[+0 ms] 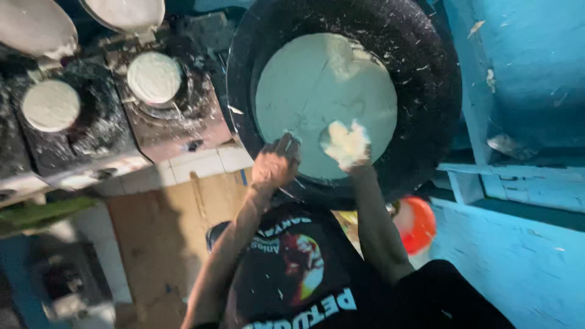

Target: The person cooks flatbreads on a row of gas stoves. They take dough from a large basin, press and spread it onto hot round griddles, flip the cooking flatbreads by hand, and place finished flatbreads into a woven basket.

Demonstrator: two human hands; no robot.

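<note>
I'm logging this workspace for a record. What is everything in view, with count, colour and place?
pan: one, black, round, top centre
dough sheet: one, pale, spread flat inside the pan
dough rounds: two, white, on dark stands at top left
lids: two, white, tilted up behind the rounds
cardboard: one, brown, lower left
wall: blue, right side
bowl: one, orange, below the pan, partly hidden
left hand: grips a dark tool at the sheet's edge
right hand: coated in dough, on the sheet
</note>
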